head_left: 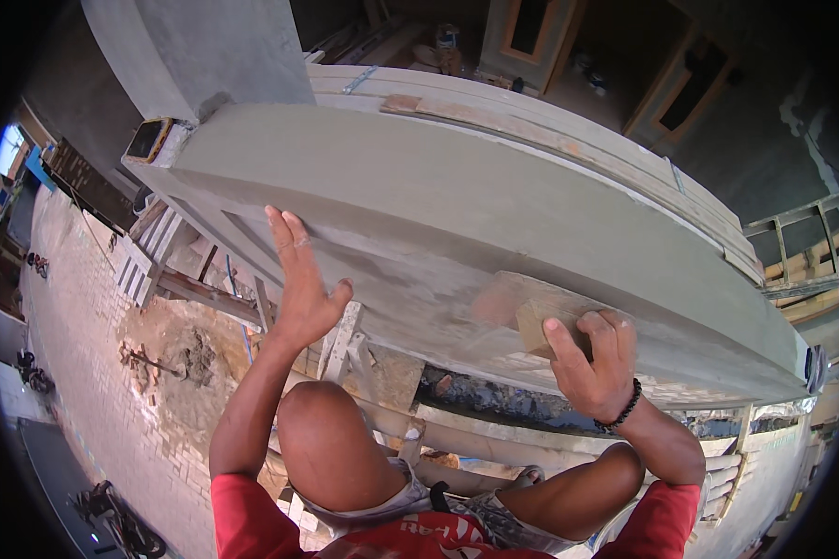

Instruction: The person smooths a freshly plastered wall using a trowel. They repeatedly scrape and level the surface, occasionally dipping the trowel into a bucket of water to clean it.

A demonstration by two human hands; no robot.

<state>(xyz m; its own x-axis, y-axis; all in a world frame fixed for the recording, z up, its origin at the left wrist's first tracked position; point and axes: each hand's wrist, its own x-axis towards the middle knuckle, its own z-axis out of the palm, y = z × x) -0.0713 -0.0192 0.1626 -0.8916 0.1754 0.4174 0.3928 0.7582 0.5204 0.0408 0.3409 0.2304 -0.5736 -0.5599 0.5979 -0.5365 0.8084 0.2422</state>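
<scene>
A long grey plastered beam [457, 182] runs across in front of me, with a smooth top and a damp, streaked front face. My right hand [598, 368] grips the block handle of a plastering float [528, 296], whose plate lies against that front face. The float's edge looks smeared by motion. Farther left, my left hand [306, 284] holds nothing; its fingers are stretched out, with the tips at the beam's front face near its upper edge. A dark beaded bracelet [623, 410] circles my right wrist.
A phone-like device [149, 140] in a yellow-edged case lies on the beam's left end, beside a grey column [205, 56]. Boards [531, 116] line the beam's far side. Below are wooden scaffold poles [522, 447], a mortar heap [194, 359] and brick paving [75, 307].
</scene>
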